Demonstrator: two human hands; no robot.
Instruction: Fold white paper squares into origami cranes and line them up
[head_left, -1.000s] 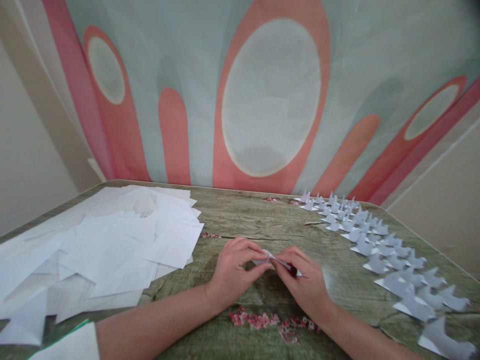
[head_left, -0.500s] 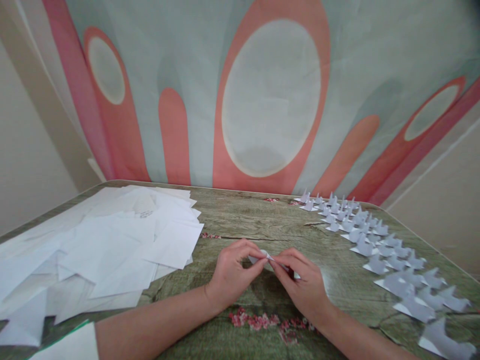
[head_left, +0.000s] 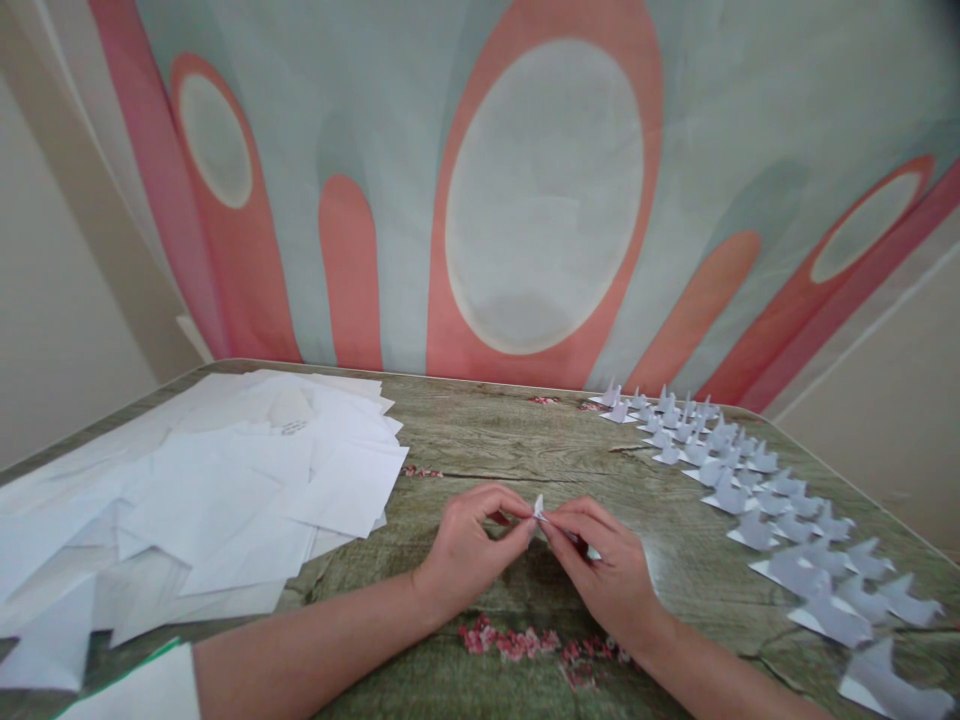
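Note:
Between my fingertips, above the middle of the table, is a small folded white paper piece (head_left: 538,506); its narrow tip points up and most of it is hidden by my fingers. My left hand (head_left: 480,530) pinches it from the left with thumb and forefinger. From the other side my right hand (head_left: 600,550) pinches it too, fingertips almost touching those of the left. Several folded white paper birds (head_left: 727,492) stand in rows along the table's right side.
A wide, loose pile of white paper sheets (head_left: 225,500) covers the table's left side, reaching near my left forearm. The wood-patterned table (head_left: 480,430) has printed pink blossoms. Behind it hangs a grey-green and coral backdrop (head_left: 405,200).
The folded paper has turned between my fingers: a wider part showed behind the left fingers, and now a narrow tip stands upright. Both hands stay nearly in place.

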